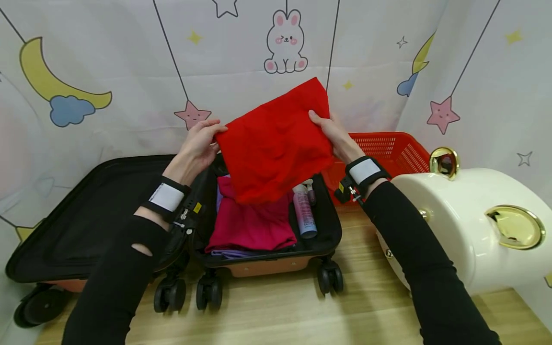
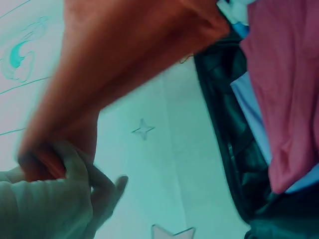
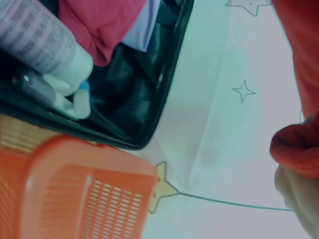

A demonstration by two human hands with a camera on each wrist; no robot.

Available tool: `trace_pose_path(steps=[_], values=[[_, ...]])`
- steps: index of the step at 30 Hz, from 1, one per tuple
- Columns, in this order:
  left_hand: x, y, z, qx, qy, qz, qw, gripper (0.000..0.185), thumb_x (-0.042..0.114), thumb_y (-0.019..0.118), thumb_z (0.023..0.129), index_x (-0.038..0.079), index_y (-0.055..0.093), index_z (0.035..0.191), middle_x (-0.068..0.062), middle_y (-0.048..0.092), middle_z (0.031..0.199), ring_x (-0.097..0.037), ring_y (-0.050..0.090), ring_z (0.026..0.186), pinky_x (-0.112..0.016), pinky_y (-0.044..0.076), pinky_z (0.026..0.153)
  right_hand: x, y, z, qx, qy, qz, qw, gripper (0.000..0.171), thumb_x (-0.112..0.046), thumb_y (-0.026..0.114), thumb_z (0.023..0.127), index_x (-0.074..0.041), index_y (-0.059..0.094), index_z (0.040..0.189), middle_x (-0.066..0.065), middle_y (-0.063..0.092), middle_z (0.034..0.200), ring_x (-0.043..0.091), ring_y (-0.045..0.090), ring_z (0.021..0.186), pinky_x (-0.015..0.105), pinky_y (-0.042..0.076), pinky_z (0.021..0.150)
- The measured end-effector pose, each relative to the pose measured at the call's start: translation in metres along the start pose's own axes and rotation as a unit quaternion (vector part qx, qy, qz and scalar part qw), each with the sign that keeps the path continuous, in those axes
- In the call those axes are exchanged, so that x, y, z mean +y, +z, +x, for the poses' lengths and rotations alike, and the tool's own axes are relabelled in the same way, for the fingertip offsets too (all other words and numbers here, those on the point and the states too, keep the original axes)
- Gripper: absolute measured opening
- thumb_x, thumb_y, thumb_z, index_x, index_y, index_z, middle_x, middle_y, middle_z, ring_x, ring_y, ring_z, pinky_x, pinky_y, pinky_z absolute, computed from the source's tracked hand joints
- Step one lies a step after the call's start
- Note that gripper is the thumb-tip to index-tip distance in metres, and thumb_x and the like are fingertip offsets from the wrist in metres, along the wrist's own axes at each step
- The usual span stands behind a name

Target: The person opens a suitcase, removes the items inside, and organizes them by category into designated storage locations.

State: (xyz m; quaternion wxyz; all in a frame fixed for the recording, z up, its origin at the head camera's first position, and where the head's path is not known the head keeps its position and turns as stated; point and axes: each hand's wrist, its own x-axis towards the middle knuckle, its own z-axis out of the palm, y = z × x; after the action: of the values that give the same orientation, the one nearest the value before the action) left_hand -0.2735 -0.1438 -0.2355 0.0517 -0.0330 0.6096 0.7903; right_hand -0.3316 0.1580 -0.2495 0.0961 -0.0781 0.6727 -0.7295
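A bright red cloth (image 1: 276, 143) hangs stretched between both hands above the suitcase. My left hand (image 1: 200, 143) pinches its left corner between thumb and fingers; the left wrist view shows the cloth (image 2: 124, 55) bunched in that grip. At the opposite side, my right hand (image 1: 334, 134) grips the edge with the thumb on top. Beneath lies an open suitcase (image 1: 327, 215) holding a folded magenta garment (image 1: 252, 225) over purple fabric (image 1: 235, 254). Along its right side lie a pink-and-blue bottle (image 1: 304, 213) and smaller bottles (image 3: 37, 89). The cloth covers the back of the packed half.
The suitcase's other half (image 1: 108, 206) lies open at left, with black lining. Behind the right hand stands a red perforated basket (image 1: 388, 153). A cream-white rounded container (image 1: 470, 225) with gold fittings stands at right on the wood-patterned surface (image 1: 284, 311). A printed curtain (image 1: 241, 62) hangs behind.
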Motion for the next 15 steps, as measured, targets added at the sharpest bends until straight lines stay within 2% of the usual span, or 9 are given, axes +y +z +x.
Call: trace_pose_path(steps=[2,3,5,7,10,11,13,15], values=[[-0.006,0.004,0.004,-0.007,-0.001,0.019,0.9998,0.035,0.007,0.054,0.101,0.016,0.036,0.130,-0.001,0.032,0.144,-0.015,0.042,0.122,-0.028,0.035,0.114,-0.005,-0.003,0.003,0.009,-0.011,-0.002,1.000,0.044,-0.032,0.050,0.105,-0.014,0.041,0.144,-0.003,0.058,0.115,0.012,0.062,0.093,0.021,0.056,0.076],[-0.009,0.007,0.006,-0.015,-0.001,0.028,0.9995,0.035,0.004,0.055,0.100,0.017,0.037,0.126,-0.002,0.030,0.147,-0.016,0.042,0.125,-0.030,0.031,0.117,-0.008,-0.004,0.003,0.014,-0.012,0.000,1.000,0.043,-0.032,0.050,0.105,-0.014,0.042,0.143,-0.003,0.058,0.114,0.012,0.062,0.092,0.021,0.056,0.075],[-0.015,0.013,0.009,-0.028,0.002,0.040,0.9988,0.035,-0.002,0.055,0.098,0.014,0.040,0.125,-0.004,0.031,0.147,-0.017,0.040,0.126,-0.030,0.028,0.119,-0.016,-0.005,0.004,0.017,-0.010,0.000,1.000,0.041,-0.031,0.049,0.105,-0.014,0.042,0.142,-0.003,0.057,0.113,0.012,0.062,0.091,0.021,0.055,0.074],[-0.020,0.021,0.012,-0.032,0.020,0.063,0.9973,0.035,-0.009,0.054,0.095,0.007,0.048,0.126,-0.005,0.037,0.144,-0.018,0.043,0.121,-0.028,0.036,0.111,-0.025,-0.006,0.004,0.019,0.001,-0.004,1.000,0.039,-0.032,0.048,0.106,-0.015,0.041,0.140,-0.002,0.056,0.113,0.013,0.061,0.092,0.022,0.054,0.075],[-0.025,0.034,0.017,-0.021,0.061,0.094,0.9935,0.039,-0.012,0.050,0.094,-0.001,0.058,0.131,-0.009,0.045,0.144,-0.017,0.045,0.114,-0.025,0.042,0.096,-0.040,-0.009,0.003,0.036,0.022,-0.011,0.999,0.029,-0.034,0.046,0.106,-0.018,0.041,0.130,-0.003,0.053,0.111,0.013,0.057,0.094,0.023,0.051,0.077],[-0.027,0.039,0.020,-0.017,0.080,0.102,0.9914,0.041,-0.011,0.049,0.095,-0.001,0.058,0.134,-0.010,0.047,0.145,-0.018,0.047,0.114,-0.026,0.046,0.095,-0.046,-0.011,0.003,0.049,0.029,-0.018,0.998,0.025,-0.034,0.046,0.106,-0.019,0.043,0.125,-0.002,0.053,0.109,0.014,0.057,0.092,0.023,0.051,0.077],[-0.029,0.048,0.025,-0.015,0.122,0.133,0.9834,0.047,-0.009,0.050,0.095,0.002,0.056,0.140,-0.011,0.045,0.150,-0.020,0.048,0.117,-0.030,0.049,0.099,-0.056,-0.016,0.002,0.073,0.039,-0.034,0.996,0.019,-0.035,0.044,0.105,-0.020,0.044,0.117,-0.003,0.052,0.107,0.013,0.055,0.091,0.024,0.048,0.079],[-0.032,0.058,0.031,-0.023,0.165,0.172,0.9709,0.055,-0.006,0.053,0.094,0.007,0.049,0.147,-0.012,0.040,0.155,-0.024,0.047,0.125,-0.038,0.047,0.108,-0.064,-0.022,0.003,0.095,0.040,-0.057,0.993,0.016,-0.035,0.041,0.104,-0.021,0.045,0.111,-0.005,0.051,0.107,0.013,0.054,0.091,0.026,0.046,0.083]])
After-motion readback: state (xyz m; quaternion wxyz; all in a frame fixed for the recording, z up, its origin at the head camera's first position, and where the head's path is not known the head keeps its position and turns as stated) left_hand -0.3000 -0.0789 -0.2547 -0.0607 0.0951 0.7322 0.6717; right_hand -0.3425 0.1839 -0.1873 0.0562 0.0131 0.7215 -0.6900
